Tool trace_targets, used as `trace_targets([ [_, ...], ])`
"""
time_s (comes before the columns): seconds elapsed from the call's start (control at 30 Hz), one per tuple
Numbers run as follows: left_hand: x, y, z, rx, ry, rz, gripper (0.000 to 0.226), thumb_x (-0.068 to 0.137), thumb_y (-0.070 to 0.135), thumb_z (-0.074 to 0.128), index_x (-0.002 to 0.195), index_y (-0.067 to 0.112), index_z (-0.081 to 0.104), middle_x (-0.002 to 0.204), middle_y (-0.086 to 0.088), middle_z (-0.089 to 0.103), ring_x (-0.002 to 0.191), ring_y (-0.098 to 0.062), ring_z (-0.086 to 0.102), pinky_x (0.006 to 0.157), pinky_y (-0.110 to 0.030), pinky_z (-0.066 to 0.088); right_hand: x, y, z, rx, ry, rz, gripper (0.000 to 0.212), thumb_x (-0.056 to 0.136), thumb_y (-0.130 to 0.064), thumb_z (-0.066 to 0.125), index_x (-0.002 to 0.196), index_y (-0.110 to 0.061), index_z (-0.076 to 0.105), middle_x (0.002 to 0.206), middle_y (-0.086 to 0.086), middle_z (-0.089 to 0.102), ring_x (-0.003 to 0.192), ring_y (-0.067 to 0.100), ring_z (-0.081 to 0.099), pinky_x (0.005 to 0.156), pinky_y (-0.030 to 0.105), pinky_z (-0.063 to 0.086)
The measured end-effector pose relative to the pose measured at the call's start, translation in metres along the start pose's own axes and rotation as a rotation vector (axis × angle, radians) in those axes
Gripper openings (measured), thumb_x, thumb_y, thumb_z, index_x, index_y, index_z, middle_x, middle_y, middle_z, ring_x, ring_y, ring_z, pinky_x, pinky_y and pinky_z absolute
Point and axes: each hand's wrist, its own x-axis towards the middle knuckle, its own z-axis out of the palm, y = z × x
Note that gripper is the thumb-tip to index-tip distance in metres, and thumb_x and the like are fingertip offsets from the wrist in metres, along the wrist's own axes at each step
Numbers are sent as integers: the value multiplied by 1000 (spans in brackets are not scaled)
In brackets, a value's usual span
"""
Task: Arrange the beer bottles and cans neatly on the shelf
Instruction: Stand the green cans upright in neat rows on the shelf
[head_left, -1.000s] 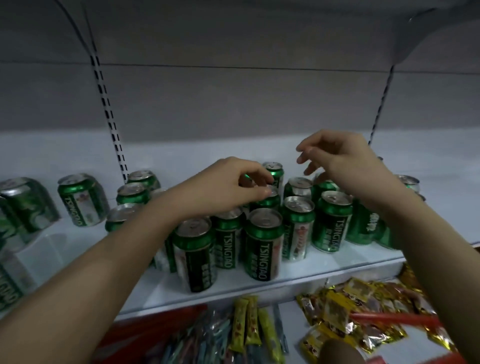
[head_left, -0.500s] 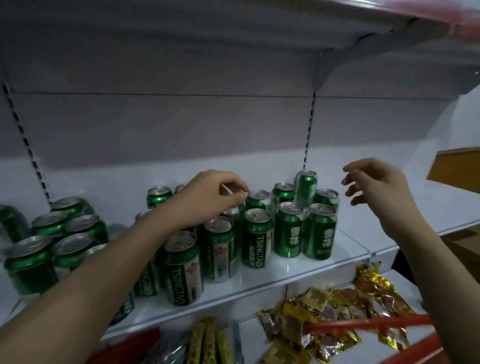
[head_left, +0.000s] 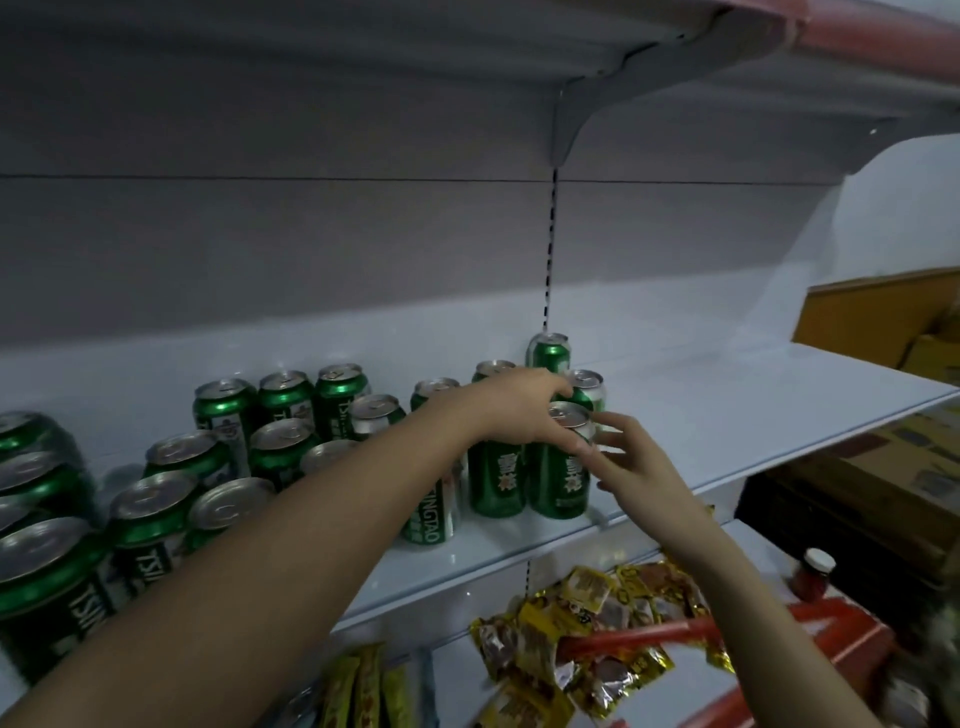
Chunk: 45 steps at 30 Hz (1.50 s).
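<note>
Several green beer cans stand on the white shelf (head_left: 727, 410), most in a loose crowd at the left (head_left: 150, 525). At the right end of the group stands a front-row green can (head_left: 558, 473). My left hand (head_left: 524, 410) reaches across the cans and grips this can's top rim from above. My right hand (head_left: 631, 457) comes in from the right, fingers spread and touching the same can's upper side. Another green can (head_left: 496, 480) stands just left of it, and a taller can (head_left: 549, 353) stands at the back.
The shelf's right half is bare white surface. An upper shelf (head_left: 675, 57) with a bracket hangs overhead. Below are yellow snack packets (head_left: 582, 623), a red-lidded jar (head_left: 813, 574) and red rails. Cardboard boxes (head_left: 883, 322) lie at the far right.
The view swung right. My left hand moved right from the middle cans to the rightmost front can and gripped its top. My right hand came down and left to that can's side.
</note>
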Motion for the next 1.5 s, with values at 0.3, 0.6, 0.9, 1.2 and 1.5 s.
trace_targets([
  [0.3,12,-6,12,-101,85,-14,68,71,52,81,127,24,54,118,10,57,103,-10,54,83,-31,48,-5,30,15,189,-10,-89,44,95,-20,65,135,-30,51,118,0,69,113,14,65,94,41,56],
  [0.6,-20,7,-12,-710,447,18,58,68,50,83,114,30,55,112,10,63,102,-7,64,84,-29,56,-9,-29,21,501,139,-250,50,85,-37,66,130,-33,46,117,-4,69,110,14,68,85,32,59],
  [0.9,-116,-30,-47,-989,554,-23,51,83,40,76,127,41,51,107,-2,68,84,-4,72,63,-23,58,-3,-110,90,465,91,-364,41,85,-34,75,118,-38,50,106,-11,71,95,12,72,71,26,59],
  [1.2,-207,-87,-81,-1018,796,-72,38,79,34,79,110,42,60,102,2,72,86,-5,72,62,-21,56,-2,-171,153,355,-145,-408,30,91,-54,59,117,-39,56,110,-17,69,100,2,68,71,26,61],
  [1.5,-304,-146,-114,-978,999,-222,47,81,35,78,116,18,51,109,-4,71,89,-9,72,67,-24,58,8,-280,246,173,-313,-510,35,93,-50,61,113,-21,65,102,-6,71,88,6,71,69,33,62],
])
